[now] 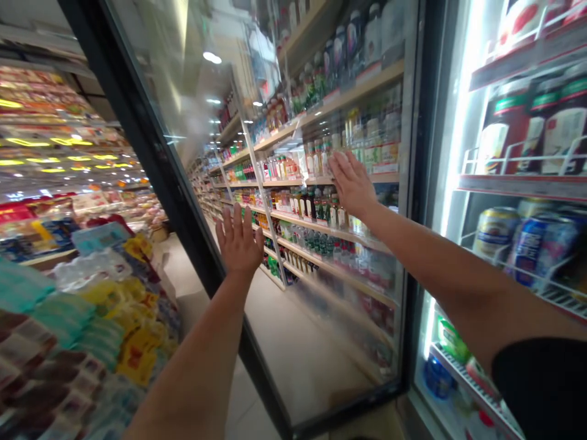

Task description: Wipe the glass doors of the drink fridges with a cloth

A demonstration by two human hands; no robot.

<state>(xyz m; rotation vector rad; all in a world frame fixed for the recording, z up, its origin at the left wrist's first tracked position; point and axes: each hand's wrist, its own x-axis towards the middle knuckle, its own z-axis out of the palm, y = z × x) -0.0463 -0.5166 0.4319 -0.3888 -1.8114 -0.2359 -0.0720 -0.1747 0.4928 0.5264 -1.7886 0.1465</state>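
A glass fridge door (321, 342) with a black frame stands swung outward in front of me. My left hand (239, 239) lies with spread fingers at the glass near the frame's left side. Higher up and to the right, my right hand (352, 183) rests flat toward the pane, its fingers stretched out and close together. Both palms face away from me, and neither hand holds anything. Bottles on shelves show in the glass behind the hands; whether they are reflected or seen through it I cannot tell for sure.
The lit fridge on the right has wire-fronted shelves (518, 183) with dark bottles (536, 128) and cans (527, 244). At the lower left are stacked packaged goods (137, 342), blurred. A pale floor aisle (188, 275) runs between that stack and the door frame.
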